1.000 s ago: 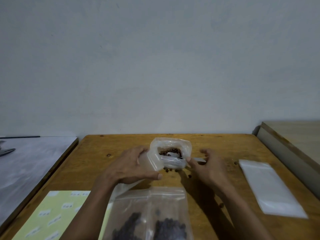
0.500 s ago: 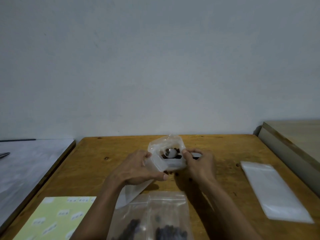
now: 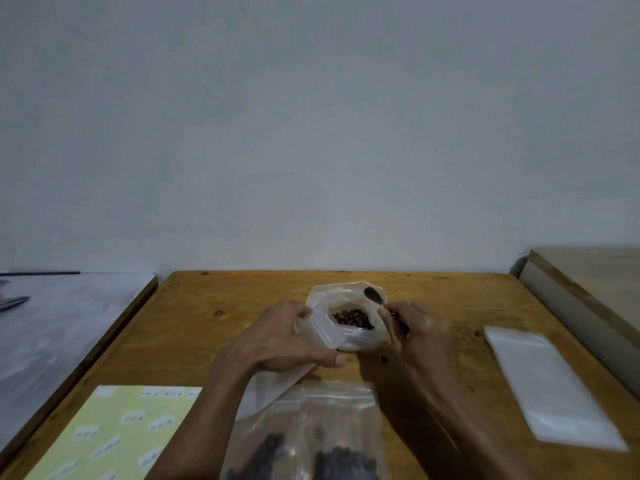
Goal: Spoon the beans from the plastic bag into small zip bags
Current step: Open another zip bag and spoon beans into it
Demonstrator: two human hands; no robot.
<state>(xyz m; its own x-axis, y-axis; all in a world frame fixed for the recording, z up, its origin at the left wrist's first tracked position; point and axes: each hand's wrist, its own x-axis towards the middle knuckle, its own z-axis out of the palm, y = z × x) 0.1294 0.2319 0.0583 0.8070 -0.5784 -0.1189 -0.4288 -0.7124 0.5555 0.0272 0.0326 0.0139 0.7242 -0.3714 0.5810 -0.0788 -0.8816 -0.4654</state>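
Spoon (image 3: 374,294) now lifted out; left hand (image 3: 284,336) grips bag (image 3: 346,317), right hand (image 3: 415,327) pinches spoon.

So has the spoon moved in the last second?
Yes. The spoon has lifted out of the beans; its bowl now sits empty at the plastic bag's far rim, nearer the table's back edge.

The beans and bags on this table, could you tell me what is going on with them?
A person is spooning beans out of a plastic bag on the wooden table. The left hand holds the bag's mouth open, while the right hand grips a spoon whose bowl is raised at the bag's far rim. A zip bag already holding beans lies nearer the person, and empty bags wait to the right.
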